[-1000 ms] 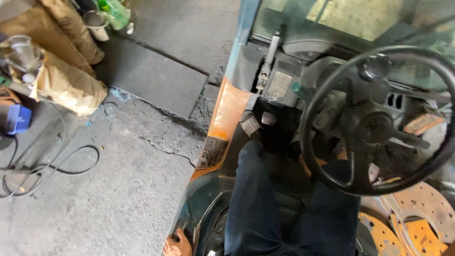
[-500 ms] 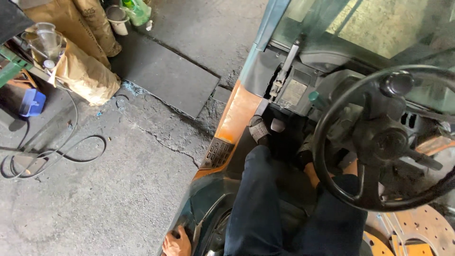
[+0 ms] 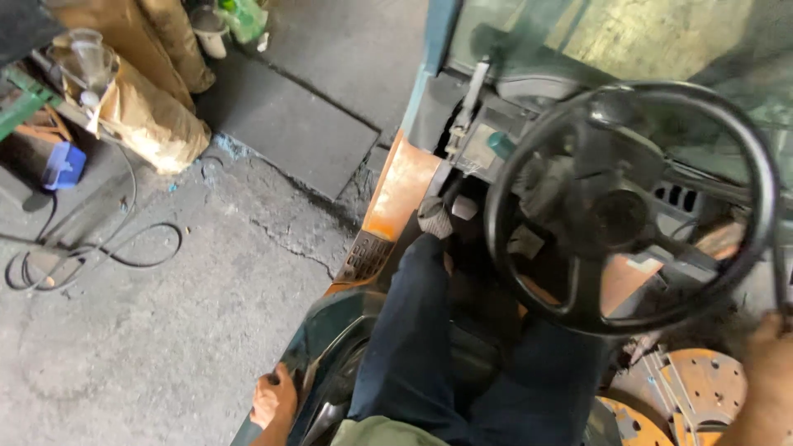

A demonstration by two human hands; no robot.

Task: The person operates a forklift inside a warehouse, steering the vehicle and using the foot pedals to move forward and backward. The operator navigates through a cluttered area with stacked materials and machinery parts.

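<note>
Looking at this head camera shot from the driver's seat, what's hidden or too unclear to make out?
Head view only:
- Right hand: blurred and cut by the right edge; whether it grips the steering wheel cannot be told.
- Left hand: on the seat's edge, fingers curled under and hidden.
- Feet and pedals: hidden by the legs and wheel.
- Orange discs: cut by the bottom edge.

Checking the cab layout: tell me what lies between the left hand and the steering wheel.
In the head view, the person's dark-trousered legs lie between left hand and steering wheel.
</note>
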